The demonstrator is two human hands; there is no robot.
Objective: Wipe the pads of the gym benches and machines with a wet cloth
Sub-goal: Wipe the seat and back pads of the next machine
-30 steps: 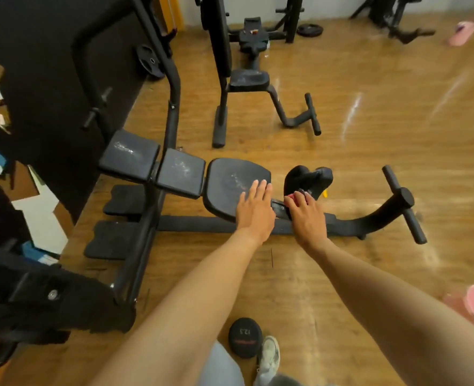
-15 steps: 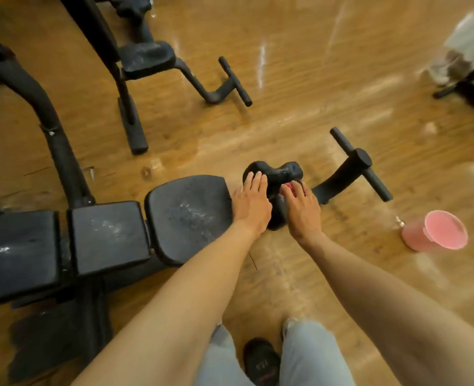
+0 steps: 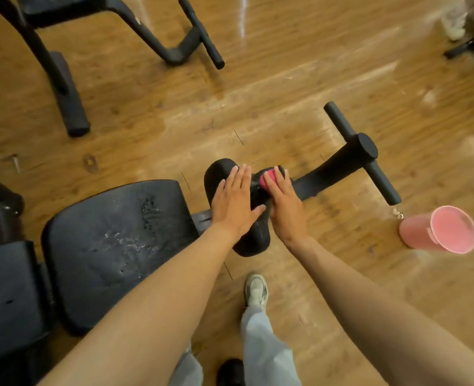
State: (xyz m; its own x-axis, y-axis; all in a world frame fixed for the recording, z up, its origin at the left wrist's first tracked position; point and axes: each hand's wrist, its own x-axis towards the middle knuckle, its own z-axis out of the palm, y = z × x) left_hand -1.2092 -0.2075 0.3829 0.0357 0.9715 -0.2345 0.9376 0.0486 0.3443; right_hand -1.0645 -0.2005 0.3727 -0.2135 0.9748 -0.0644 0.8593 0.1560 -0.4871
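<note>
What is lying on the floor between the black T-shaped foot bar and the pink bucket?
In the head view, a small metal piece, perhaps a clip, lies on the wooden floor between the foot bar and the pink bucket. It is too small to identify.

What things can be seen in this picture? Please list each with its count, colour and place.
seat pad: 1, black, scuffed, lower left
back pad: 1, black, left edge, beside the seat pad
leg roller: 1, black, centre, under both hands
cloth: 1, pink, on the leg roller, under the right hand
foot bar: 1, black, right of centre, on the floor
second bench: 1, black, top left
bucket: 1, pink, on the floor, right
floor: 1, brown wood
shoe: 1, pale, bottom centre
left hand: 1, flat on the leg roller
right hand: 1, fingers press the cloth
</note>
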